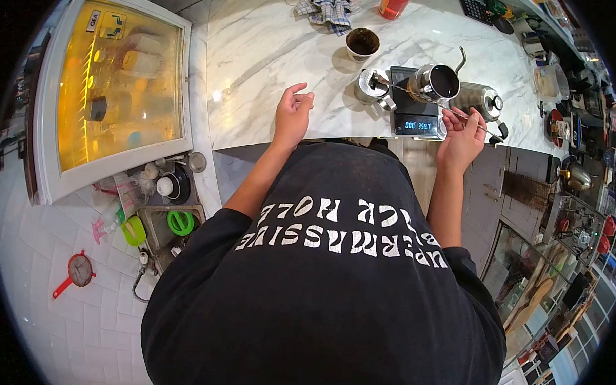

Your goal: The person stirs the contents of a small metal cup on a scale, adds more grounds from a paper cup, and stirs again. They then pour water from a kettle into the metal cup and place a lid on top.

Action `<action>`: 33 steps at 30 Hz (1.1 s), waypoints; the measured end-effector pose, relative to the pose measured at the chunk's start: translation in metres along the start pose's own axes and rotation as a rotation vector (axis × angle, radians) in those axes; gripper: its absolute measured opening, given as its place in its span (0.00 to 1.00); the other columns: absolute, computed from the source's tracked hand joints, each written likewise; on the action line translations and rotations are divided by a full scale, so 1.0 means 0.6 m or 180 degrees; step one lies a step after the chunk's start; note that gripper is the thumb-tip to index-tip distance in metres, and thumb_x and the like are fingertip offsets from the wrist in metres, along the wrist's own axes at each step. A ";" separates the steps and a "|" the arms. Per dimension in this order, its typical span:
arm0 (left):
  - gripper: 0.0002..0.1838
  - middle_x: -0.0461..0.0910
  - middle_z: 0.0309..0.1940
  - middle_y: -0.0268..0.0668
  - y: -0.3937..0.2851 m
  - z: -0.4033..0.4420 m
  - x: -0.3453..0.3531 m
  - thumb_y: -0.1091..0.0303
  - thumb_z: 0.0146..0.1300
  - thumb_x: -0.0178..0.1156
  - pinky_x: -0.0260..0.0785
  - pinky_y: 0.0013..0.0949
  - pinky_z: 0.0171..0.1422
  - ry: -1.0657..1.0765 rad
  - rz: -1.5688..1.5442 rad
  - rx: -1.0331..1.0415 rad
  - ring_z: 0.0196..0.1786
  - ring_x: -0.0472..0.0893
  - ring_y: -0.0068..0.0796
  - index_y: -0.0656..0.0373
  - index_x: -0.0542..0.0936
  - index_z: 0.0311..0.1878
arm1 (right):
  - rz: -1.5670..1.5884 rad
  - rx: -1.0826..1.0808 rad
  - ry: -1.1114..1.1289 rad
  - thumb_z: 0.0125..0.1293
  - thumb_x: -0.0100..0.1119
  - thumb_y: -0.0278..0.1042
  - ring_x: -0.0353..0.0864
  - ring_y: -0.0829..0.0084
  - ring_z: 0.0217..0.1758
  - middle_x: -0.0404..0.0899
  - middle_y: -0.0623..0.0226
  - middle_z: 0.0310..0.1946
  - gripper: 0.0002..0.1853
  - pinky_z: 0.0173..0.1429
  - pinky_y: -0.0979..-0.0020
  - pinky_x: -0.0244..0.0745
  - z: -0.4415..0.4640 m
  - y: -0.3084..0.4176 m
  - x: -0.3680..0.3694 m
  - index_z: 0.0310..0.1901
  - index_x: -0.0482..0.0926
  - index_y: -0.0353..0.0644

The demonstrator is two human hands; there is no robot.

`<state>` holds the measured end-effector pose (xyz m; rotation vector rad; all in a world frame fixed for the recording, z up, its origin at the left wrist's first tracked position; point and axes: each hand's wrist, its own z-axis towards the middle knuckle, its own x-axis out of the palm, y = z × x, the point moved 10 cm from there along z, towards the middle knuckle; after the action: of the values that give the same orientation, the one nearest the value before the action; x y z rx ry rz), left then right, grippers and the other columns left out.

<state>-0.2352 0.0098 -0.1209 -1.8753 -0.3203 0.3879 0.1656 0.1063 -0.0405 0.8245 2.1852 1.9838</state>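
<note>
My right hand [463,136] is closed in a pinch on a long thin metal spoon [432,101]. The spoon slants leftward over the black scale [413,106], and its far end is above a small metal pitcher [365,92]. On the scale's far side stands a shiny metal pot [419,83] full of dark liquid. The lit display seems to read 359.7. Beside the scale, near my right hand, is a lidded steel kettle [480,99]. My left hand [294,115] hovers over the counter with loosely curled fingers, holding nothing.
A white cup with dark grounds [362,47], a checked cloth [329,8] and a red bottle [396,1] stand farther back on the marble counter [263,65]. To the left are a yellow-lit glass-door cabinet [124,83] and a sink [161,228]. Crowded shelves line the right.
</note>
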 end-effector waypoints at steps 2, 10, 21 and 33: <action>0.21 0.82 0.43 0.37 -0.007 -0.002 0.001 0.62 0.73 0.62 0.70 0.30 0.51 -0.0045 -0.0143 -0.0036 0.45 0.79 0.25 0.60 0.75 0.65 | -0.0018 -0.0026 -0.0004 0.82 0.49 0.38 0.88 0.57 0.38 0.83 0.48 0.42 0.14 0.46 0.63 0.84 0.002 0.000 -0.001 0.56 0.68 0.35; 0.21 0.82 0.43 0.37 -0.005 0.003 0.008 0.63 0.73 0.62 0.70 0.30 0.52 0.0000 -0.0138 -0.0087 0.45 0.79 0.25 0.60 0.75 0.65 | -0.0057 -0.0041 0.0018 0.82 0.48 0.37 0.88 0.58 0.37 0.83 0.48 0.41 0.14 0.44 0.64 0.85 0.001 0.010 -0.005 0.57 0.69 0.34; 0.20 0.81 0.43 0.36 -0.019 0.008 0.033 0.65 0.72 0.63 0.71 0.29 0.52 0.0085 -0.0132 0.0008 0.45 0.79 0.23 0.60 0.76 0.63 | -0.0095 -0.0282 0.0038 0.83 0.44 0.36 0.87 0.57 0.35 0.82 0.48 0.40 0.14 0.43 0.64 0.83 -0.053 0.078 -0.029 0.58 0.68 0.33; 0.19 0.84 0.44 0.33 -0.114 -0.008 0.109 0.65 0.70 0.64 0.72 0.29 0.48 0.0194 0.0199 0.0712 0.45 0.79 0.21 0.58 0.78 0.62 | -0.0542 -0.1314 0.0391 0.84 0.38 0.32 0.89 0.52 0.41 0.84 0.42 0.44 0.15 0.45 0.63 0.85 -0.013 0.251 -0.044 0.63 0.65 0.31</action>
<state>-0.1760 0.0545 -0.0619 -1.6768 -0.1701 0.3915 0.2350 0.0903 0.0949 0.4551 1.7293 2.3259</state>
